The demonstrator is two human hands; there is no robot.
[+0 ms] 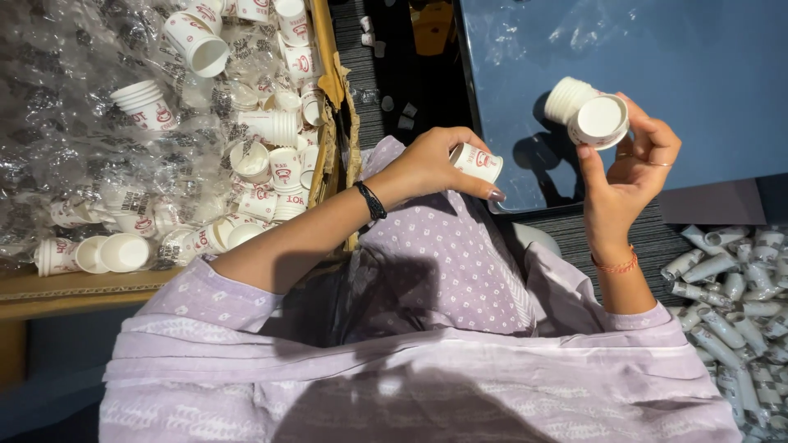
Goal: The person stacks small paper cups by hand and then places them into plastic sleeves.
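Cups in my grip: left hand (435, 160) clamps one paper cup (476, 162), right hand (628, 164) clasps a nested stack (589, 112); I judge stacking, needing rim alignment.

A blue tabletop (673, 74) with a glossy, reflective surface fills the upper right. Beneath it lies dark ribbed carpet floor (394, 74). At left stands a worn cardboard box (328, 107) lined with crinkled clear plastic wrap (66, 131). Light is soft, indoor.
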